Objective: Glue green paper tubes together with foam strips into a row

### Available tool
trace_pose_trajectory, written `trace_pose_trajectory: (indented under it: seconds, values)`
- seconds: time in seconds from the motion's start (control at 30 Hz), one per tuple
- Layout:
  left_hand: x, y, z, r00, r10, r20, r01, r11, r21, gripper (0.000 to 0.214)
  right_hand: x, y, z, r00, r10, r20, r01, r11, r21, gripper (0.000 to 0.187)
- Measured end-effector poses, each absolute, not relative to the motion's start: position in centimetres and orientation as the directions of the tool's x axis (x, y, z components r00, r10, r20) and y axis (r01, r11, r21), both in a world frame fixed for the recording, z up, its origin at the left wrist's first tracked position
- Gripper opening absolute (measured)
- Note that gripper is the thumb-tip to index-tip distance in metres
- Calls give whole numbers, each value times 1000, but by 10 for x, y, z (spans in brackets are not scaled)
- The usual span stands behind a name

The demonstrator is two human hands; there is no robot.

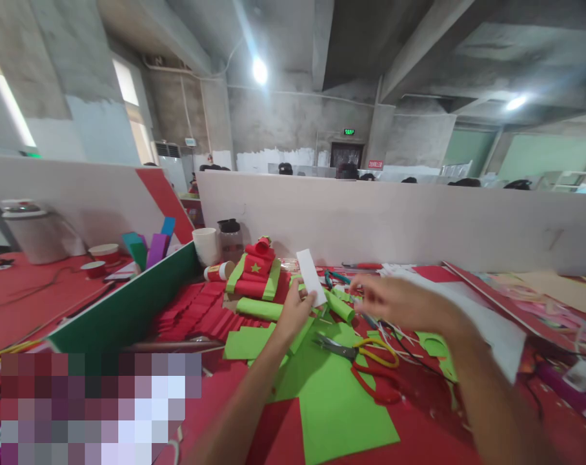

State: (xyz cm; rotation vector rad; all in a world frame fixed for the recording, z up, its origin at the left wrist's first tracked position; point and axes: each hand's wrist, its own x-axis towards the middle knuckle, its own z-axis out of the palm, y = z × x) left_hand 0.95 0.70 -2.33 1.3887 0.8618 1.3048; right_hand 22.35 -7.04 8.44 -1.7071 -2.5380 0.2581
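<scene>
One big red table [431, 429] holds the work. On it lies a wide, flat, bright green paper sheet [348, 413], which looks not yet shaped. Many folded red paper strips [196, 310] sit piled at the left; their folding looks done. Behind them, a red and green paper model with a yellow star [255, 266] looks mostly built. The right hand [383, 298] is in the air, its fingers too blurry to tell if they hold anything. Metal scissors with yellow and red handles [352, 352] lie partly on the green sheet. The left hand [295, 305] pinches a plain white strip [310, 274] up over the table's middle; no folds show on it.
</scene>
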Motion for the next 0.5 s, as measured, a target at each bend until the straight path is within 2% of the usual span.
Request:
trace_pose_trajectory:
  seconds: [0.13,0.27,0.4,0.5]
  values:
    - [9,8,-23,138,965,222,-146,-202,968,26,218,-60,42,-334,895,-294,943,319,-98,45]
    - [8,7,-20,103,959,264,-107,-254,961,20,216,-53,10,-375,856,-355,926,360,-111,55]
    - [4,8,-16,57,949,310,-87,-304,949,23,220,-50,2,-403,852,-334,915,367,-170,50]
    - [3,7,-14,56,947,316,-92,-310,946,27,220,-48,2,-468,860,-203,863,397,-312,39]
